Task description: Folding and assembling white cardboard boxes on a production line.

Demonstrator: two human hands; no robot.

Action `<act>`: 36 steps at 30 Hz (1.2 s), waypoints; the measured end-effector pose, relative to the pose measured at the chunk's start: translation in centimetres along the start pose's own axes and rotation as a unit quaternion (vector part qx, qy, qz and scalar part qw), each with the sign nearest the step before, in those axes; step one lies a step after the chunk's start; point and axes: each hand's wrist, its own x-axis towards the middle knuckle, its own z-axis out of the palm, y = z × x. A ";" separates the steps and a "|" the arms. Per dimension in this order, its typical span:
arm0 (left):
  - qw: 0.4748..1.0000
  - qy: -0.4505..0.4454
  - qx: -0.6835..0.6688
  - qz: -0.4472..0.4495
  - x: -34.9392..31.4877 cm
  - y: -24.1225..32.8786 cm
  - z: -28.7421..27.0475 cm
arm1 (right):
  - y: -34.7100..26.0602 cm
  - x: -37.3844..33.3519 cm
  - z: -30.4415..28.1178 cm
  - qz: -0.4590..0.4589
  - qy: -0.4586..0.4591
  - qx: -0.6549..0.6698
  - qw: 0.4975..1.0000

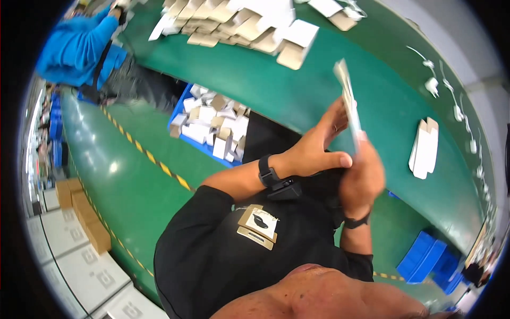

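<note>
A flat white cardboard carton, with a brown inner side, is held up nearly edge-on over the green table. My left hand grips it from the left, fingers behind it and thumb stretched out near its lower end. Around that lower end my right hand is closed, its fingers smeared by motion. On the table to the right lies another flattened white carton, apart from both hands. Many overlapping flattened cartons are spread at the far side.
Small folded white boxes fill a blue bin beside the table. White plug adapters with cables line the far right edge. A person in blue works at far left. Blue crates stand lower right; large boxes stand lower left.
</note>
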 end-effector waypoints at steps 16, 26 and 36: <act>0.957 -0.176 -0.030 -0.227 -1.2 -0.9 -1.0 | 5.4 2.3 -8.0 0.267 -0.338 0.345 0.834; 0.937 -0.175 -0.103 -0.286 -1.2 -0.7 -0.1 | 3.8 -3.3 -3.3 0.362 -0.084 0.547 0.750; 0.983 -0.077 -0.009 -0.164 -1.7 -1.0 0.9 | 4.6 -2.0 -2.9 0.138 -0.072 0.341 0.927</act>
